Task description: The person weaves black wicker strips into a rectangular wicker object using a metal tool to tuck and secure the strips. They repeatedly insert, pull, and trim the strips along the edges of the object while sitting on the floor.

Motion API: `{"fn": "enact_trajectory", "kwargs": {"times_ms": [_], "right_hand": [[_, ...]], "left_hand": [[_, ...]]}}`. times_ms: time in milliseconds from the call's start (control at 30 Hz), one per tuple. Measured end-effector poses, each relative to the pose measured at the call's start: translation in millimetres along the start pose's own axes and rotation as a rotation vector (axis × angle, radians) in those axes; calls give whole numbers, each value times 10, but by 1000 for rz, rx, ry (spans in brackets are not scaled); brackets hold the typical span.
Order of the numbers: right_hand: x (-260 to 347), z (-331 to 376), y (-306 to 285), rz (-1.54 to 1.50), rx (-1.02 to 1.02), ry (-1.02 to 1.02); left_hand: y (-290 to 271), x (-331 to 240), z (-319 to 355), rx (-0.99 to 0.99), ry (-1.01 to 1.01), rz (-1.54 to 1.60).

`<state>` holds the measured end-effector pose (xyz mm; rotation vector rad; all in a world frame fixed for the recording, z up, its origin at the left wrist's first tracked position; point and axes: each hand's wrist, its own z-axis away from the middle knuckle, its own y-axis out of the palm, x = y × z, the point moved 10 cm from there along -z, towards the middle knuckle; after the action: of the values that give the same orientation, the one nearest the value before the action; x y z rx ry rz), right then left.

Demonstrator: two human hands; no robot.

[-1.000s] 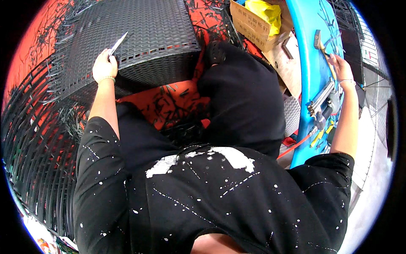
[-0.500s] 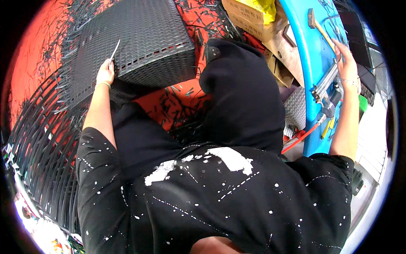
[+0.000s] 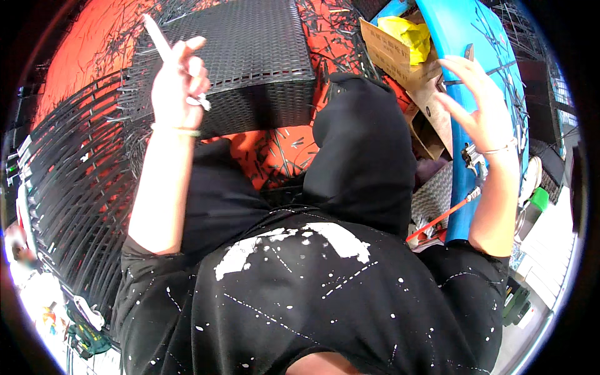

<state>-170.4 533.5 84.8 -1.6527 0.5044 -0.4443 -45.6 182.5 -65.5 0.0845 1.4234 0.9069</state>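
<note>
My left hand [image 3: 180, 90] is raised over the black woven wicker piece [image 3: 250, 44], its fingers curled. A slender pale pointed thing [image 3: 156, 37], like a thin blade or stick, sticks up from it; its exact kind is unclear. A whitish bit [image 3: 201, 101] shows at the palm side of the same hand. My right hand [image 3: 480, 106] is held above the blue bench [image 3: 440, 28], thumb and fingers apart, with nothing in it. Just beyond its fingertips shows a hammer head [image 3: 469, 52]; the hammer's handle is hidden by the hand.
Loose black strips [image 3: 75, 150] fan out at the left from the wicker. Cut strips litter the red floor [image 3: 281, 150]. A cardboard box [image 3: 390, 53] with a yellow bag [image 3: 409, 40] stands beside the bench. An orange hose [image 3: 437, 222] runs to a metal fitting [image 3: 476, 159].
My left hand has risen from the wicker's edge toward me, the pale thing still in it. My right hand has moved left off the hammer's handle, fingers spread.
</note>
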Motion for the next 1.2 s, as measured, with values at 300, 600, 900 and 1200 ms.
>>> {"fn": "enact_trajectory", "kwargs": {"times_ms": [300, 600, 900, 1200], "right_hand": [[1014, -898, 783, -481, 135, -324], [68, -1300, 3076, -547, 584, -149], [222, -1172, 3961, -871, 623, -171], [114, -1183, 4025, -812, 397, -93]], "left_hand": [[20, 906, -7, -21, -264, -165], [-113, 1267, -147, -118, -455, 159], [-295, 2032, 248, -255, -819, 92], [-158, 2118, 194, -246, -846, -86]]}}
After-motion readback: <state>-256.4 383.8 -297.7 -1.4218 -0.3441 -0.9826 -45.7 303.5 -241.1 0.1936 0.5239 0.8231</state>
